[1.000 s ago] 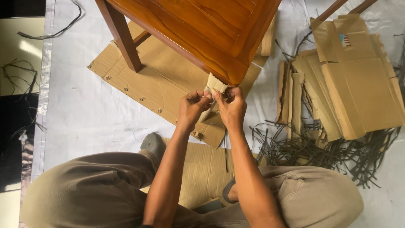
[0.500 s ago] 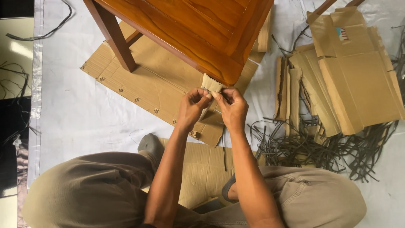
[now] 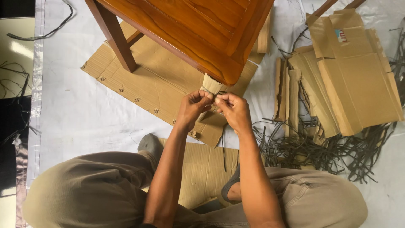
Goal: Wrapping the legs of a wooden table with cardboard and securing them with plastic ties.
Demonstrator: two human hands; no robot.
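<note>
Cardboard wrap (image 3: 211, 85): one, two hands pinching.

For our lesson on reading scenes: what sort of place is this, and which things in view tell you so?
Probably a furniture packing or workshop floor. A varnished wooden table stands on flattened cardboard, more cardboard pieces are stacked beside dark straps, and both hands work cardboard onto a table leg.

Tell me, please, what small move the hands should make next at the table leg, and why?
Probably pull the strap ends tight. Both hands, the left hand and the right hand, pinch something thin at the cardboard wrap on the table leg below the table corner. The wrap looks unsecured; the strap itself is too small to see clearly.
</note>
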